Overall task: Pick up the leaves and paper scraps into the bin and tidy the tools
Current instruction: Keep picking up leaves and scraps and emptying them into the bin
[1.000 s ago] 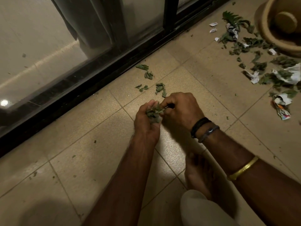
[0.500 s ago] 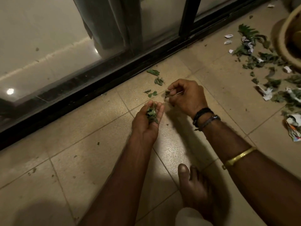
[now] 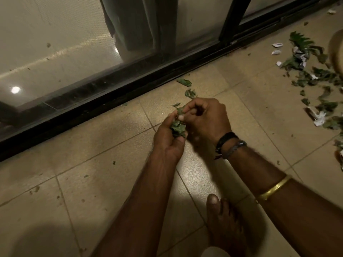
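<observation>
left hand (image 3: 167,140) is palm up just above the floor tiles (image 3: 115,191), fingers cupped loosely round a bunch of leaves (image 3: 178,127), so it's half closed with the green stuff sitting in the palm. right hand (image 3: 206,119) is pressed right up against it, fingers curled in tight, thumb and fingertips pinching at the top of that same bunch. can't tell if it's got a separate leaf in there or just the bunch, too dark and blurry.

a few loose leaves (image 3: 184,82) lie on the tile just past the hands, close to the black door track (image 3: 130,86). the main mess (image 3: 306,75) is well off to the right, leaves mixed with white paper scraps (image 3: 277,45), spread over the tiles. a tan curved rim (image 3: 335,52) pokes in at the right edge just beside that mess, can't tell what it is from here.

right wrist has black bands (image 3: 228,143) and further up the arm a gold bangle (image 3: 274,188). a bare foot (image 3: 222,223) is planted on the floor between the two forearms, near the bottom. behind the glass there's a dark curtain (image 3: 133,25).
</observation>
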